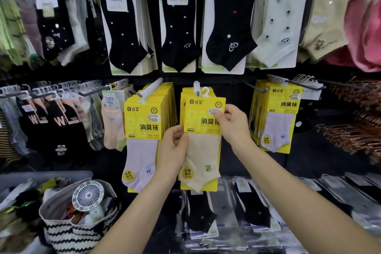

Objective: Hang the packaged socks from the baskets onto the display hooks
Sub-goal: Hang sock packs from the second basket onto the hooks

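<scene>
Both hands (175,146) (233,123) pinch yellow sock pack (203,130) (cream pair)

We see a black display wall (235,97) with peg hooks (252,88). Along its top edge hang black ankle socks (123,33) on white cards; across its middle, three stacks of yellow-carded sock packs (144,117), the centre stack fronted by a cream sock pack (203,150); along its bottom edge lie bagged black socks (201,212)
</scene>
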Demonstrator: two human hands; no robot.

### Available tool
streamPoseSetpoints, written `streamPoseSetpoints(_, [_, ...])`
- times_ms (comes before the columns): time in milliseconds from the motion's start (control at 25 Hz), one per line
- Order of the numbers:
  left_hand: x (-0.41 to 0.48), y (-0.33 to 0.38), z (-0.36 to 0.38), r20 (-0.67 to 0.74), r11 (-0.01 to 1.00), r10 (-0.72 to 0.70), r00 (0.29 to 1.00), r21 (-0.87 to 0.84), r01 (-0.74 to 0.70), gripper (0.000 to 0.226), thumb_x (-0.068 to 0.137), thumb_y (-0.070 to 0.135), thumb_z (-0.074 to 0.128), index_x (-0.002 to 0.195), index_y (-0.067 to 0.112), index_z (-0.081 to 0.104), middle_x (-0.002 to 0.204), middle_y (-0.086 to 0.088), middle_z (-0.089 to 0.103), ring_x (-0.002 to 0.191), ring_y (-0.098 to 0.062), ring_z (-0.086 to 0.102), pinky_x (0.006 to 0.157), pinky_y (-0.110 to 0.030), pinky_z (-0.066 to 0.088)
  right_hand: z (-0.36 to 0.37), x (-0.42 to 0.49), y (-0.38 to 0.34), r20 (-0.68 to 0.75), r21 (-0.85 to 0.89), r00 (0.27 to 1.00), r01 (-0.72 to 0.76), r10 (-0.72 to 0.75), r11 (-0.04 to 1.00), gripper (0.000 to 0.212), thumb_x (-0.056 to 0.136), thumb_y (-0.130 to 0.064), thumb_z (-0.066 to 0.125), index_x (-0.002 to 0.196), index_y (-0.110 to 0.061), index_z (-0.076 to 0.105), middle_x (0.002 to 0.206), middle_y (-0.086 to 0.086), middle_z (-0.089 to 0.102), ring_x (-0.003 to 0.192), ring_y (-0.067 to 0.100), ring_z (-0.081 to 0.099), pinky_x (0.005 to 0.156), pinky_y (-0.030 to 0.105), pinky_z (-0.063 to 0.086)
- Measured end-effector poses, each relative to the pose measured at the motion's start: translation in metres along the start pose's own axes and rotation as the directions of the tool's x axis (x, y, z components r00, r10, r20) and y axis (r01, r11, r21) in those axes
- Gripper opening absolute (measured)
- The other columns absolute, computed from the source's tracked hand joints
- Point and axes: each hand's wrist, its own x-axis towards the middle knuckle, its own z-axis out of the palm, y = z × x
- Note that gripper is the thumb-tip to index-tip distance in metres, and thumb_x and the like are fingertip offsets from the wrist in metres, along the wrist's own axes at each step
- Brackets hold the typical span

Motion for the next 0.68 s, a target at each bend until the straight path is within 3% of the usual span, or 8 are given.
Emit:
streamPoseSetpoints(160, [0.008,0.006,0.002,-0.008,0.997,0.06,0.998,0.056,-0.059,0.041,0.092,0.012,0.052,0.132,0.013,0.043,0.113,0.018,0.05,0.099,0.011,0.048,0.079,-0.003,0.038,0.012,0.008,0.001,0.041,-0.112,0.998,-0.034,0.039,0.993,0.01,0.092,-0.025,0.058,0.088,-0.016,0.062,0.082,0.002,0.072,0.08,0.021,0.069,0.071,0.037,0.058])
streamPoseSetpoints(240, [0.02,0.011,0.006,0.011,0.996,0.052,0.999,0.069,-0.052,0.05,0.093,0.012,0.05,0.14,0.012,0.035,0.13,0.01,0.046,0.117,0.003,0.044,0.099,-0.015,0.037,0.016,0.008,0.004,0.022,-0.154,0.998,-0.051,0.055,0.987,0.014,0.091,-0.027,0.058,0.091,-0.014,0.062,0.084,0.004,0.071,0.082,0.023,0.069,0.074,0.043,0.057])
streamPoseSetpoints(320, [0.032,0.014,0.011,0.026,0.996,0.032,0.999,0.081,-0.034,0.051,0.092,0.012,0.05,0.141,0.014,0.034,0.137,0.002,0.047,0.126,-0.011,0.044,0.107,-0.032,0.037,0.017,0.007,0.009,-0.021,-0.226,0.999,-0.047,0.043,0.973,0.019,0.089,-0.036,0.059,0.091,-0.017,0.058,0.083,-0.002,0.067,0.08,0.019,0.065,0.069,0.039,0.055])
streamPoseSetpoints(400, [0.039,0.013,0.015,0.058,0.998,0.036,0.998,0.058,-0.04,0.043,0.092,0.012,0.05,0.133,0.021,0.044,0.125,0.005,0.057,0.115,-0.007,0.053,0.1,-0.033,0.044,0.015,0.003,0.015,-0.089,-0.293,0.996,-0.041,0.015,0.955,0.033,0.084,-0.046,0.062,0.101,-0.02,0.05,0.092,-0.005,0.058,0.086,0.016,0.058,0.069,0.033,0.049])
streamPoseSetpoints(440, [0.041,0.011,0.017,0.078,0.999,0.039,0.996,0.029,-0.041,0.039,0.092,0.011,0.049,0.128,0.024,0.047,0.117,0.008,0.06,0.108,-0.004,0.056,0.093,-0.028,0.048,0.013,0.003,0.018,-0.091,-0.297,0.996,-0.044,0.018,0.954,0.043,0.083,-0.047,0.062,0.112,-0.019,0.047,0.103,-0.003,0.054,0.094,0.016,0.055,0.076,0.034,0.048])
streamPoseSetpoints(480, [0.042,0.008,0.019,0.096,0.999,0.036,0.995,-0.001,-0.036,0.039,0.093,0.01,0.048,0.13,0.023,0.046,0.115,0.007,0.061,0.106,-0.005,0.057,0.087,-0.023,0.048,0.013,0.003,0.021,-0.054,-0.288,0.998,-0.056,0.043,0.956,0.053,0.084,-0.046,0.062,0.125,-0.018,0.043,0.115,0.0,0.052,0.104,0.017,0.053,0.085,0.036,0.048])
streamPoseSetpoints(560, [0.043,0.001,0.023,0.118,0.999,0.009,0.993,-0.038,-0.005,0.046,0.095,0.012,0.046,0.139,0.018,0.037,0.126,0.002,0.056,0.113,-0.009,0.052,0.09,-0.021,0.042,0.018,0.002,0.025,0.085,-0.252,0.993,-0.061,0.084,0.966,0.054,0.091,-0.037,0.055,0.137,-0.017,0.036,0.129,0.002,0.05,0.117,0.019,0.05,0.093,0.035,0.043])
streamPoseSetpoints(680, [0.041,-0.007,0.027,0.146,0.996,-0.001,0.989,-0.084,0.013,0.051,0.097,0.014,0.044,0.145,0.018,0.026,0.136,0.0,0.049,0.124,-0.012,0.046,0.103,-0.029,0.037,0.027,-0.003,0.029,0.196,-0.154,0.979,-0.021,0.051,0.988,0.044,0.096,-0.023,0.048,0.138,-0.017,0.035,0.124,-0.003,0.053,0.109,0.011,0.051,0.079,0.019,0.04])
